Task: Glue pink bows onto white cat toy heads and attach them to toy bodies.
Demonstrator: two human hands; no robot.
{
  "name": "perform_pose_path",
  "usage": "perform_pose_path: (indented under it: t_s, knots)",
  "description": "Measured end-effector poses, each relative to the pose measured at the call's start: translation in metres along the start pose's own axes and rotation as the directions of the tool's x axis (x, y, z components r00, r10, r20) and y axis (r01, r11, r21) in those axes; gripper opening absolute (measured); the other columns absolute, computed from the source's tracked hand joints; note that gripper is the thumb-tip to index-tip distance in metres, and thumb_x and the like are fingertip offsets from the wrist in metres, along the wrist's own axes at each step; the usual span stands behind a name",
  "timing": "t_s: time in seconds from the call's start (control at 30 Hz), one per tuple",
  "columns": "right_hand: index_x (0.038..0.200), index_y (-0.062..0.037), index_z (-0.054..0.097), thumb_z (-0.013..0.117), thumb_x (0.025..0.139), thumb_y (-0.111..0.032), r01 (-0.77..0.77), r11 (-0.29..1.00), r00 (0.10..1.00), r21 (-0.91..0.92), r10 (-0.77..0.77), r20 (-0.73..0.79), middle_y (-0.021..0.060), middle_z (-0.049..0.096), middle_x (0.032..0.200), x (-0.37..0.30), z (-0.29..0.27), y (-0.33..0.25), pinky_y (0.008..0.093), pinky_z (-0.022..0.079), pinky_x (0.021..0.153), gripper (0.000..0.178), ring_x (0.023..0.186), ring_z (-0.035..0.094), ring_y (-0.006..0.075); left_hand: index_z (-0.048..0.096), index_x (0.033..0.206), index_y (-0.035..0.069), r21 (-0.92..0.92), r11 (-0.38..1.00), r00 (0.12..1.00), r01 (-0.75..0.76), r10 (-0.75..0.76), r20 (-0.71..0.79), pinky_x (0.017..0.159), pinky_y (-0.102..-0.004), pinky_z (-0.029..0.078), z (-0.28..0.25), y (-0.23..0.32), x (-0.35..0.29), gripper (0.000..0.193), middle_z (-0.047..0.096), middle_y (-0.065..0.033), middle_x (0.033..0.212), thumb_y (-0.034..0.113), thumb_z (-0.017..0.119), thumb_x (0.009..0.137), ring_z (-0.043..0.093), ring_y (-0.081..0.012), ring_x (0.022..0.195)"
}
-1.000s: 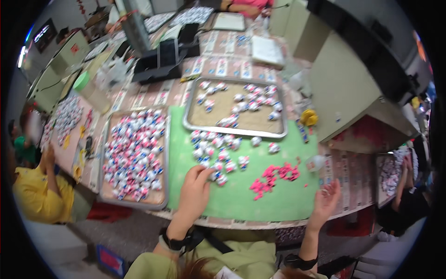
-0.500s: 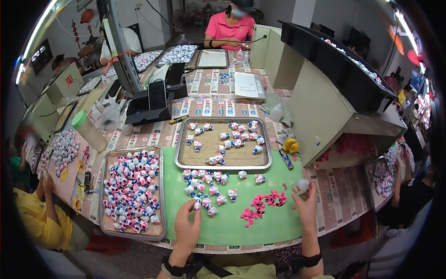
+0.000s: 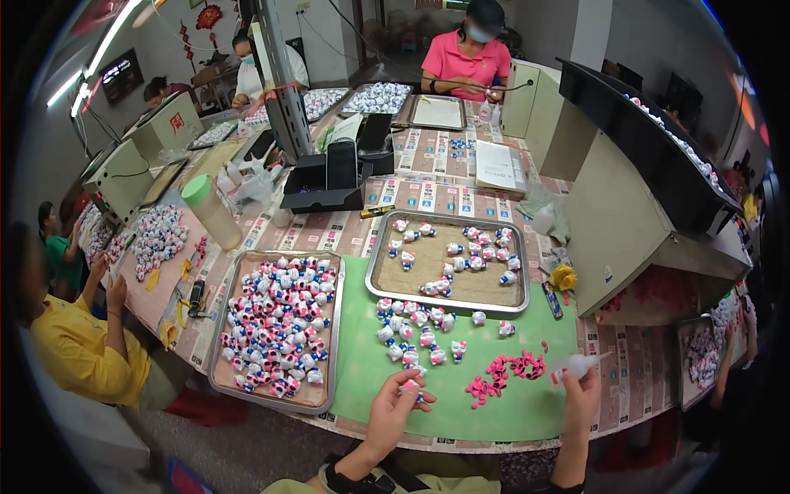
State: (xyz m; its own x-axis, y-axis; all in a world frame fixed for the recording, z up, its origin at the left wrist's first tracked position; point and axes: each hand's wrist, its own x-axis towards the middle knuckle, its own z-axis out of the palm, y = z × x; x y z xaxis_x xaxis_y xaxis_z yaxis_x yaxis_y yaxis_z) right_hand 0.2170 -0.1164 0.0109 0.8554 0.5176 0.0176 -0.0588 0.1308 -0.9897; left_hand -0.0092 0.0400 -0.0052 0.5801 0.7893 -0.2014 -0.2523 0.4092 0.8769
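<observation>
My left hand pinches a small white, pink and blue toy figurine at the near edge of the green mat. In my right hand is a small whitish squeeze bottle, lying sideways with its thin nozzle to the right. Between the hands, somewhat farther off, is a scatter of small pink pieces. Several similar figurines lie loose on the mat just beyond my left hand. Behind them a metal tray with a brown lining carries more figurines, spaced apart.
To the left, a second metal tray is heaped with figurines. A green-lidded bottle and black box stand farther back. A pale cabinet rises at right. Co-workers sit around the table, one in a yellow shirt at left.
My left hand has picked a figurine from the loose group and drawn it nearer me. My right hand has turned the bottle so its nozzle points right. The whole view has swung leftward.
</observation>
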Motion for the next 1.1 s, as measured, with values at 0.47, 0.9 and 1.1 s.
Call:
perform_pose_path:
  t_s: [0.47, 0.9, 1.1]
  knots:
    - [0.116, -0.0008, 0.035, 0.054, 0.075, -0.001, -0.318, 0.936, 0.927, 0.153, 0.273, 0.258, 0.0117, 0.052, 0.095, -0.058, 0.054, -0.009, 0.0315, 0.048, 0.068, 0.046, 0.08, 0.056, 0.0202, 0.034, 0.123, 0.003, -0.278, 0.918, 0.954, 0.281, -0.235, 0.188, 0.075, -0.0266, 0.045, 0.019, -0.001, -0.006, 0.044, 0.044, -0.0129, 0.117, 0.001, 0.049, 0.082, 0.054, -0.0184, 0.09]
    - [0.095, -0.002, 0.045, 0.068, 0.063, 0.0, 0.118, 0.992, 0.971, -0.052, -0.105, 0.213, 0.0117, 0.052, 0.091, -0.074, 0.054, -0.016, 0.0256, 0.043, 0.068, 0.039, 0.079, 0.052, 0.0151, 0.037, 0.118, 0.001, -0.168, 0.922, 0.924, 0.35, -0.31, 0.223, 0.075, -0.0256, 0.044, 0.024, -0.002, -0.015, 0.039, 0.047, -0.0139, 0.116, -0.002, 0.048, 0.08, 0.054, -0.0149, 0.087]
    - [0.093, -0.0029, 0.046, 0.075, 0.06, -0.01, 0.34, 0.939, 0.929, -0.056, -0.326, 0.174, 0.0106, 0.049, 0.089, -0.076, 0.057, -0.015, 0.0249, 0.042, 0.066, 0.045, 0.076, 0.05, 0.0149, 0.038, 0.117, 0.0, -0.121, 0.942, 0.936, 0.314, -0.285, 0.208, 0.073, -0.025, 0.043, 0.026, -0.007, -0.015, 0.04, 0.049, -0.0119, 0.112, -0.002, 0.05, 0.079, 0.053, -0.0132, 0.084]
